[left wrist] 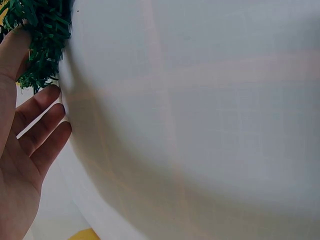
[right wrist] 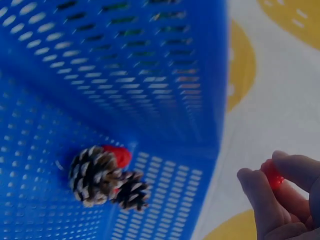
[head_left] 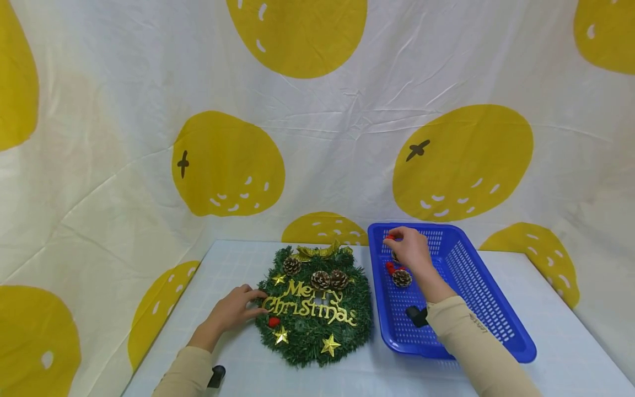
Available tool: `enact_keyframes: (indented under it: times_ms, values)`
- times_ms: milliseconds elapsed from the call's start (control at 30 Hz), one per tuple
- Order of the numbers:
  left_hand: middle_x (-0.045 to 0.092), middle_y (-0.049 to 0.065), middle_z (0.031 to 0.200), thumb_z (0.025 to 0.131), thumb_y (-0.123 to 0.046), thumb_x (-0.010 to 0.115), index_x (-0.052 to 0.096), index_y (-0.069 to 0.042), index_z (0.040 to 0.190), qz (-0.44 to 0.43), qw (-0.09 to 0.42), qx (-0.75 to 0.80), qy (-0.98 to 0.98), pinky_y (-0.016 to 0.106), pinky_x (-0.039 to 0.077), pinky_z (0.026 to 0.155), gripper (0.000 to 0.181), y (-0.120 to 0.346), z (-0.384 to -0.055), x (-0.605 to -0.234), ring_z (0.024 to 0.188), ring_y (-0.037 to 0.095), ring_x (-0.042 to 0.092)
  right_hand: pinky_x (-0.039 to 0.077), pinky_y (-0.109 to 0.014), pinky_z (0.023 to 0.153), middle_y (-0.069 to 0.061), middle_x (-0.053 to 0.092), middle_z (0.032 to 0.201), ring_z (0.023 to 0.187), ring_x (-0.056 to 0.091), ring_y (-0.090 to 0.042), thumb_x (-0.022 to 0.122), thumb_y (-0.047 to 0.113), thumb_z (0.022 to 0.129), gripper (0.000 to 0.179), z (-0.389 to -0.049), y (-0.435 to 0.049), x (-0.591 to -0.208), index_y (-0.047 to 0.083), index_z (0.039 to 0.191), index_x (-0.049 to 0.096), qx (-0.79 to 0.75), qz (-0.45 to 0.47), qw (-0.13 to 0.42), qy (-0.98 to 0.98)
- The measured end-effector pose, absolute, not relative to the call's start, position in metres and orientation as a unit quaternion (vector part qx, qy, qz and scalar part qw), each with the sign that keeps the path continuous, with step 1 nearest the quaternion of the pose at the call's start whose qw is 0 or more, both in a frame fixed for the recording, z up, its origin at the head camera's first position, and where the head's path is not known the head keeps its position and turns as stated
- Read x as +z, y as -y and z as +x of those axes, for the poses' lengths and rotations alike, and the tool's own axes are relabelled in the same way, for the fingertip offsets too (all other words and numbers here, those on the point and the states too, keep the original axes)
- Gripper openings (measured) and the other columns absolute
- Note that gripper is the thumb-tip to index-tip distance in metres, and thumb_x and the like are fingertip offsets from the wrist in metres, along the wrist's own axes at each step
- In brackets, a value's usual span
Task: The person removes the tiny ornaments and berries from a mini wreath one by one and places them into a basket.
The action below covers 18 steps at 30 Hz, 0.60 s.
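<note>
A green tinsel wreath [head_left: 342, 344] with gold "Merry Christmas" lettering [head_left: 310, 307] lies on the table. It bears pinecones [head_left: 320, 280], gold stars [head_left: 330, 345], a gold bow [head_left: 317, 252] and one red berry [head_left: 274, 322]. My left hand [head_left: 235, 309] rests at the wreath's left edge, touching the greenery with fairly straight fingers. Over the far end of a blue basket [head_left: 416, 350], my right hand [head_left: 412, 249] pinches a small red berry [right wrist: 271, 174] between thumb and fingertips. Beneath that hand, pinecones [right wrist: 92, 175] and red pieces [right wrist: 120, 156] lie in the basket.
The basket stands right of the wreath, with perforated walls and a raised rim. Behind the white table [head_left: 238, 259] hangs a white cloth [head_left: 337, 165] printed with large yellow fruit. Dark wrist straps [head_left: 216, 376] show at both sleeves.
</note>
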<state>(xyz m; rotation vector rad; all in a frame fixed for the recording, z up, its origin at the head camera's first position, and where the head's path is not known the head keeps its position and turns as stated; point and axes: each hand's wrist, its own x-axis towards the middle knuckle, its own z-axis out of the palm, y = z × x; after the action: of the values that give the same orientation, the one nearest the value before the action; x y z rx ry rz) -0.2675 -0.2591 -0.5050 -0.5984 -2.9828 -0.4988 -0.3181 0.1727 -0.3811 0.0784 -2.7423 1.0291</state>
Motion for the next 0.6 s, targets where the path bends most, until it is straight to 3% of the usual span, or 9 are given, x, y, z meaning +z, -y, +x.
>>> enact_keyframes:
  times_ms: [600]
  values:
    - [0.057,0.001,0.1,0.085,-0.044,0.073,0.069,-0.023,0.117,-0.19,0.027,-0.158,0.969,0.039,0.047,0.067,0.039,0.259,-0.268,-0.506,0.086,0.018,0.053,0.046,-0.053,0.091,-0.028,0.059,0.126,0.11,0.058,-0.044,0.06,0.015,0.098,0.046,-0.352,-0.203,-0.414,-0.008,0.137,0.051,0.281,0.022,0.08,0.956]
